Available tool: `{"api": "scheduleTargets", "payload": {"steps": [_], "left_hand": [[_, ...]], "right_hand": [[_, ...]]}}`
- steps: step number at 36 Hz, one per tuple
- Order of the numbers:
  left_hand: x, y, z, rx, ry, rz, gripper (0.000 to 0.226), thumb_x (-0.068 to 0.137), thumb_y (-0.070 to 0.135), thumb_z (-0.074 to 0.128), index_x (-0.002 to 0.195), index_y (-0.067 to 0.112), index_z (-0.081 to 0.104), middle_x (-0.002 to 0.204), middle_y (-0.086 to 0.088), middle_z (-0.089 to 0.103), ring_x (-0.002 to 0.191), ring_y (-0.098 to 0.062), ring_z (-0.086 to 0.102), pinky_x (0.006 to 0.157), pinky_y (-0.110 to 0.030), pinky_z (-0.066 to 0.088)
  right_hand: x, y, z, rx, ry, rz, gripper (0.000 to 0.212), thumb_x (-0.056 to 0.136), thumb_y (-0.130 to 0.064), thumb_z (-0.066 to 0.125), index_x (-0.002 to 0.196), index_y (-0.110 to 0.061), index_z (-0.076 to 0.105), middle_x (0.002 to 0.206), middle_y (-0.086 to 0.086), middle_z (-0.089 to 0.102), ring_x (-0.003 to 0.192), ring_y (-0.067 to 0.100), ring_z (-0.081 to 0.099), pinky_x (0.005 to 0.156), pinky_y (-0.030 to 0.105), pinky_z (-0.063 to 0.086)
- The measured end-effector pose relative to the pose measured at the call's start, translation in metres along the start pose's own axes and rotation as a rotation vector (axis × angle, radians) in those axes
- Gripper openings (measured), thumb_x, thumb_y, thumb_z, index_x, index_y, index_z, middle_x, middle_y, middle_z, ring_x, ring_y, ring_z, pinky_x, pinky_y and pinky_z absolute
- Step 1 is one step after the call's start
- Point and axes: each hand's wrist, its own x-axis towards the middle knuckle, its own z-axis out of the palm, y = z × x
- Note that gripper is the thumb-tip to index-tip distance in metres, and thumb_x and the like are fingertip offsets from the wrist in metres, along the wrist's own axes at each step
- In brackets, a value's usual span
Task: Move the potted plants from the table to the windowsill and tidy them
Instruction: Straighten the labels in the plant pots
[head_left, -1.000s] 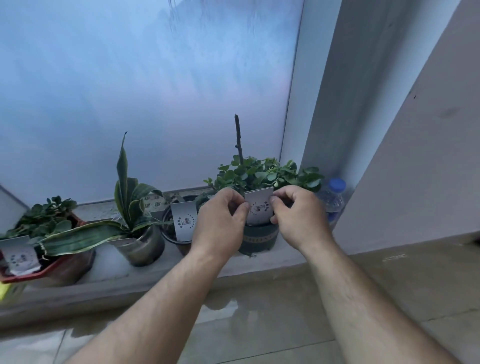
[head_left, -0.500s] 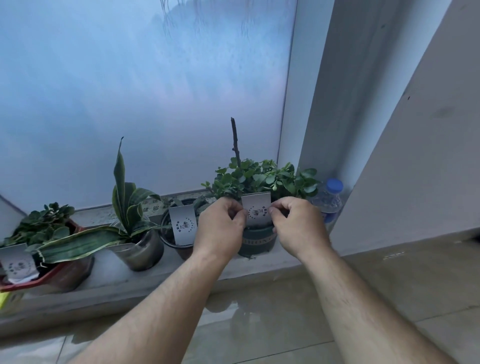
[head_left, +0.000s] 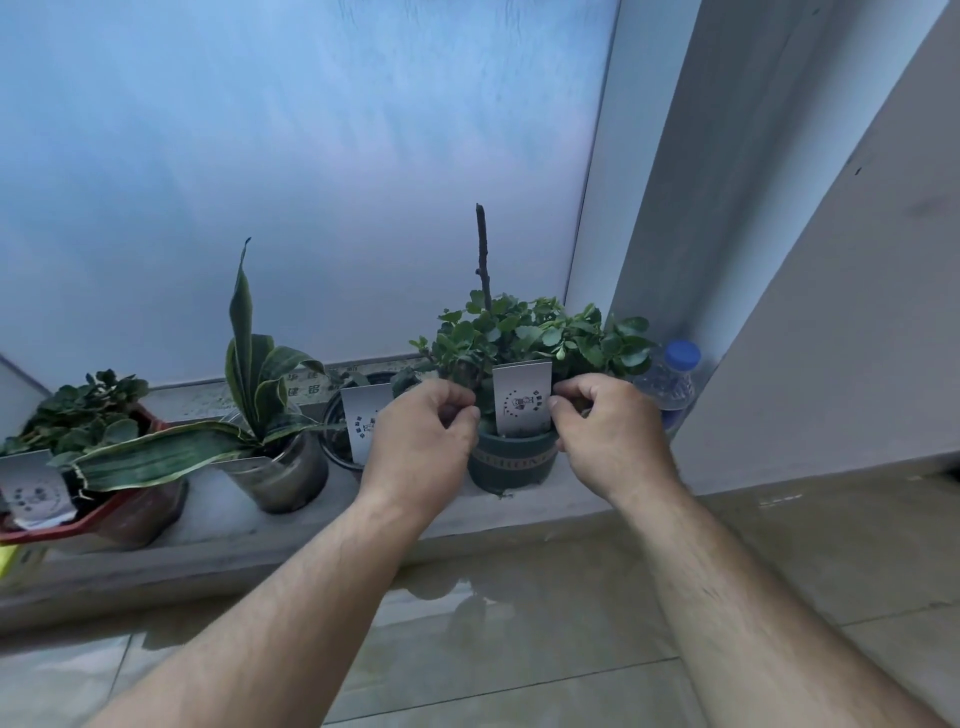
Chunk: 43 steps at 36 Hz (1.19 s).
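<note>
A dark green pot (head_left: 511, 467) with a leafy plant (head_left: 524, 332) and a bare stick stands on the windowsill (head_left: 311, 525) near the right corner. A white label card (head_left: 522, 397) stands upright at its front. My left hand (head_left: 423, 441) is curled at the pot's left rim, a small gap from the card. My right hand (head_left: 610, 431) grips the right rim, its thumb touching the card's right edge. Further left stand a black pot with a label (head_left: 363, 418), a snake plant in a shiny pot (head_left: 278, 467) and a red pot (head_left: 104, 514) with a labelled plant.
A water bottle with a blue cap (head_left: 670, 384) stands in the corner just right of the green pot. Frosted window glass (head_left: 311, 182) rises behind the sill and a grey wall (head_left: 831, 312) closes the right side. Tiled floor (head_left: 519, 623) lies below.
My fingers pinched the card's two edges before; now my left fingers have come off the card and both hands sit slightly wider at the pot's rim. The pot stays in place.
</note>
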Motion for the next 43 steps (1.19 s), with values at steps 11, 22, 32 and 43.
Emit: {"api": "scheduleTargets", "payload": {"steps": [11,22,32,43], "left_hand": [[-0.014,0.010,0.017,0.040,-0.139,0.041,0.047,0.092,0.007,0.051,0.120,0.039,0.070,0.105,0.027,0.073,0.096,0.008,0.067,0.090,-0.028,0.059],[-0.018,0.007,0.015,0.046,-0.151,0.019,0.048,0.091,0.006,0.050,0.120,0.037,0.070,0.107,0.026,0.073,0.102,0.006,0.066,0.096,-0.030,0.057],[-0.030,-0.002,-0.027,0.133,-0.127,0.031,0.044,0.095,0.014,0.056,0.136,0.030,0.061,0.120,0.020,0.067,0.086,0.005,0.066,0.083,-0.011,0.052],[-0.043,-0.057,-0.092,0.102,-0.047,-0.174,0.019,0.092,0.021,0.063,0.104,0.033,0.072,0.095,0.015,0.074,0.087,-0.003,0.072,0.083,-0.032,0.059]], "right_hand": [[-0.004,-0.003,0.001,-0.032,-0.061,0.023,0.033,0.086,-0.014,0.052,0.101,-0.025,0.078,0.086,-0.004,0.076,0.078,0.017,0.071,0.061,0.025,0.053],[-0.004,-0.005,-0.002,-0.080,-0.056,0.004,0.030,0.082,-0.015,0.051,0.093,-0.018,0.079,0.077,-0.002,0.075,0.070,0.020,0.071,0.064,0.039,0.062],[-0.040,-0.032,0.000,-0.128,0.068,-0.229,0.017,0.083,-0.020,0.060,0.085,-0.021,0.076,0.070,-0.006,0.070,0.067,0.015,0.065,0.059,0.032,0.055],[-0.067,-0.048,0.044,-0.120,-0.520,-0.154,0.012,0.085,-0.031,0.060,0.085,-0.030,0.072,0.072,-0.013,0.070,0.062,0.002,0.063,0.063,0.028,0.057]]}}
